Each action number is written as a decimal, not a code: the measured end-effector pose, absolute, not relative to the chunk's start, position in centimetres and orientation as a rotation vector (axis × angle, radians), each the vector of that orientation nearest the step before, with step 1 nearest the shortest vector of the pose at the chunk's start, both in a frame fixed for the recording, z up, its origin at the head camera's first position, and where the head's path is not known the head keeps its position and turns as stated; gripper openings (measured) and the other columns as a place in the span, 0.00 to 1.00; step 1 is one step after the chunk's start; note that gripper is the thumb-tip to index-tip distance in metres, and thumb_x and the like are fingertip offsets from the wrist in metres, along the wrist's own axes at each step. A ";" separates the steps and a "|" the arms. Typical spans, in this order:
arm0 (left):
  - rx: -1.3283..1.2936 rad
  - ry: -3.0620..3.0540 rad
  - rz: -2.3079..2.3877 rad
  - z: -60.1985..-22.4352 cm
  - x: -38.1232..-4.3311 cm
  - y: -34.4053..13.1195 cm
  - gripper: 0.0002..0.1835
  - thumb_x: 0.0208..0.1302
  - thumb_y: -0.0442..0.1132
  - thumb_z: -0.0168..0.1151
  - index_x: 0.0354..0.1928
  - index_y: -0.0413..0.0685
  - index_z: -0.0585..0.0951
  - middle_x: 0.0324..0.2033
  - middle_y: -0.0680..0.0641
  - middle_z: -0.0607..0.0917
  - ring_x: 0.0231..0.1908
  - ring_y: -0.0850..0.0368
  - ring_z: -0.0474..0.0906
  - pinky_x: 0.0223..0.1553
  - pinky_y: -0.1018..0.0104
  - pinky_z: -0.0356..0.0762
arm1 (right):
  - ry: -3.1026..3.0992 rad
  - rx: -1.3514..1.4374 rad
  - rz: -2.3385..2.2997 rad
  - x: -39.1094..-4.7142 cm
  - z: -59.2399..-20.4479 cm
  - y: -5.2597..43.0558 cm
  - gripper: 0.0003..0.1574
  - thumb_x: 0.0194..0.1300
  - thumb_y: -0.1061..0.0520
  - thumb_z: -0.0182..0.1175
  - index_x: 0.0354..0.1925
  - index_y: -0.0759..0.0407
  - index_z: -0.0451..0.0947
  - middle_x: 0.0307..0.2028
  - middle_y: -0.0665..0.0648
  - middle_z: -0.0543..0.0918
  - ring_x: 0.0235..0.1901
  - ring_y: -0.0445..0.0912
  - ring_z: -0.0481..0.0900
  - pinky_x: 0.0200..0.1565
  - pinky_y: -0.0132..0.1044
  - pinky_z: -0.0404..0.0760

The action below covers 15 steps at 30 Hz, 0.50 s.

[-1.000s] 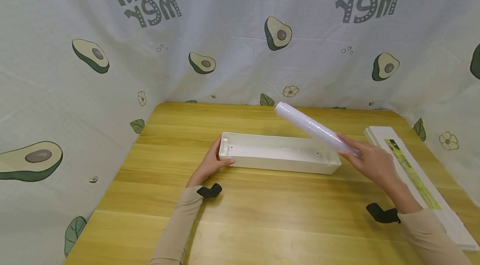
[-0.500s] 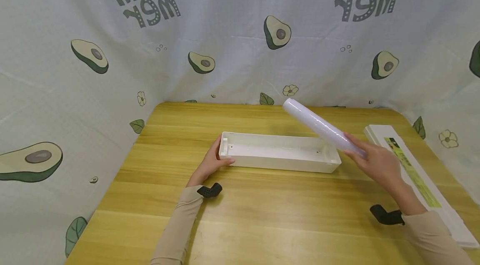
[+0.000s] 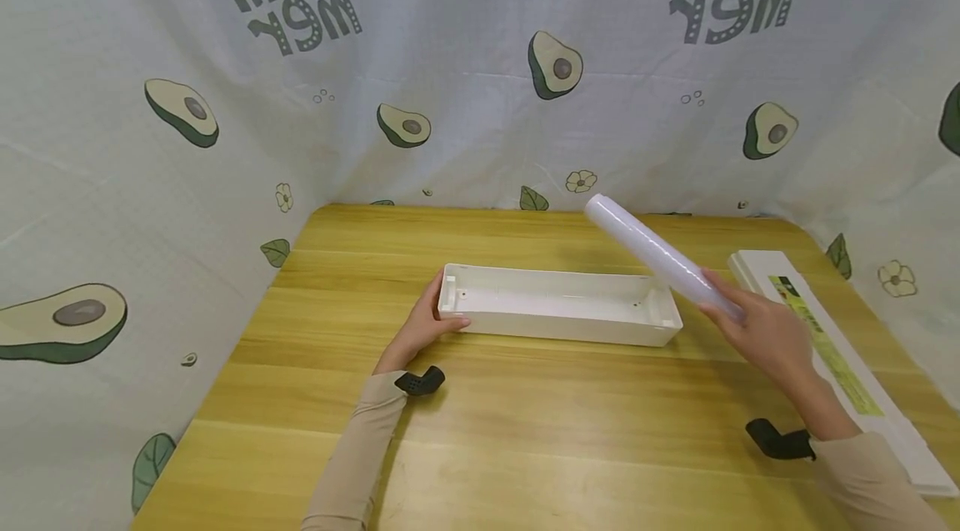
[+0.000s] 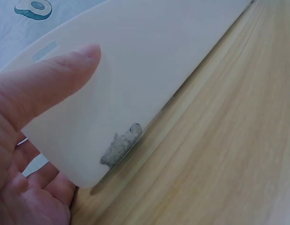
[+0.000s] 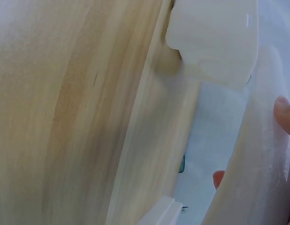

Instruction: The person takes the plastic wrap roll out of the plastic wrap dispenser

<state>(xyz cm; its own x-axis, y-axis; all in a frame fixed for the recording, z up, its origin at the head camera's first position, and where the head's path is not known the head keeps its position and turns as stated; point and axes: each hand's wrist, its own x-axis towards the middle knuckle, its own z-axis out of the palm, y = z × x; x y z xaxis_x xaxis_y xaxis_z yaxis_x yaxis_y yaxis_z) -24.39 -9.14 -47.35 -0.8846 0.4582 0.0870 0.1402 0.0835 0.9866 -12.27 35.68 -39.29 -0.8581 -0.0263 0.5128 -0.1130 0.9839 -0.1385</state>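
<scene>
A long white plastic box (image 3: 555, 328), hollow and uncovered on top, lies across the wooden table. At its left end my left hand (image 3: 422, 329) grips it. The left wrist view shows the thumb (image 4: 56, 79) pressed on the box's outer wall, the other fingers behind the end, and a grey worn patch (image 4: 119, 145) near the bottom edge. My right hand (image 3: 768, 335) holds a shiny roll of cling film (image 3: 652, 247) by its near end. The roll slants up to the far left, raised above the box's right end.
A flat white panel (image 3: 759, 264) with a yellow-green label (image 3: 825, 343) lies along the right side of the wooden table (image 3: 525, 431). A white curtain (image 3: 480, 39) with avocado prints hangs behind the table and on both sides.
The right hand has moved right with the roll of cling film, whose far end has swung right and slightly up. The left hand and the box have stayed in place.
</scene>
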 end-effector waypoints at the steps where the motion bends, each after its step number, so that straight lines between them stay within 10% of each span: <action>1: 0.593 2.119 1.877 -47.3 -24.4 -9.1 0.54 0.53 0.30 0.67 0.74 0.54 0.42 0.71 0.43 0.57 0.64 0.43 0.63 0.61 0.56 0.69 | -2.598 0.088 0.224 -12.2 -39.3 35.7 0.35 0.60 0.43 0.61 0.64 0.48 0.68 0.22 0.72 0.79 0.13 0.46 0.59 0.16 0.34 0.53; 15: 0.571 2.134 1.860 -47.0 -24.1 -9.1 0.54 0.54 0.30 0.67 0.74 0.56 0.42 0.71 0.44 0.57 0.65 0.44 0.62 0.61 0.57 0.68 | -2.625 -0.016 0.240 -11.2 -39.9 37.1 0.34 0.64 0.41 0.56 0.67 0.42 0.63 0.21 0.73 0.77 0.12 0.48 0.61 0.14 0.36 0.53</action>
<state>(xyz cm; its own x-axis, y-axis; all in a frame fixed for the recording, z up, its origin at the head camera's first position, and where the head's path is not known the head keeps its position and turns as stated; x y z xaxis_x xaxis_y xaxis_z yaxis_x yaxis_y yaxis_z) -24.14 -9.06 -47.04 -0.8911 0.4490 0.0653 0.1260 0.1067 0.9863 -11.17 37.11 -39.86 -0.8749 0.0555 0.4811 -0.0328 0.9843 -0.1732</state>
